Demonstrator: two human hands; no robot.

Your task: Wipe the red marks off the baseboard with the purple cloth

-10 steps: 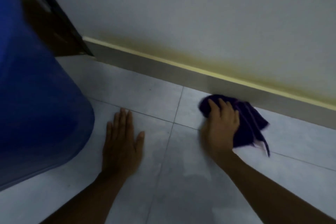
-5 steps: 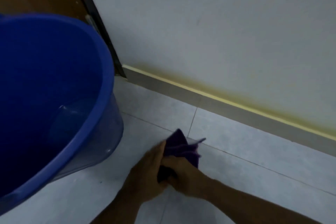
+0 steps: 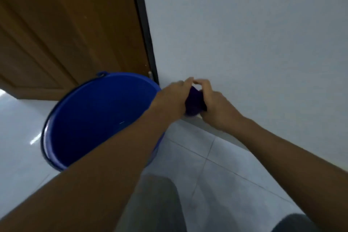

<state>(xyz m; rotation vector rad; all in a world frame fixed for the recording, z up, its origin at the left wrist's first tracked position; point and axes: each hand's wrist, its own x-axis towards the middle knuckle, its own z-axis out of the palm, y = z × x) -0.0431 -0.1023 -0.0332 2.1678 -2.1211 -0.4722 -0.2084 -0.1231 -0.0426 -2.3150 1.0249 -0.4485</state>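
The purple cloth [image 3: 194, 102] is bunched up between my two hands, held in the air in front of the white wall. My left hand [image 3: 172, 98] grips its left side and my right hand [image 3: 214, 103] grips its right side, thumbs meeting above it. Both hands hover just right of the blue bucket's rim. A short stretch of the grey baseboard [image 3: 197, 121] shows below the cloth; the rest is hidden by my right forearm. I see no red marks on the visible part.
A large blue bucket [image 3: 90, 118] stands on the pale tiled floor [image 3: 222, 173] at the left, beside the brown door [image 3: 66, 30] and its dark frame [image 3: 145, 24]. My knees in grey fabric [image 3: 156, 203] fill the bottom middle.
One second ago my right hand pressed the cloth at the baseboard with the left flat on the floor. Since then both hands took the cloth and lifted it beside the bucket; the view tilted upward.
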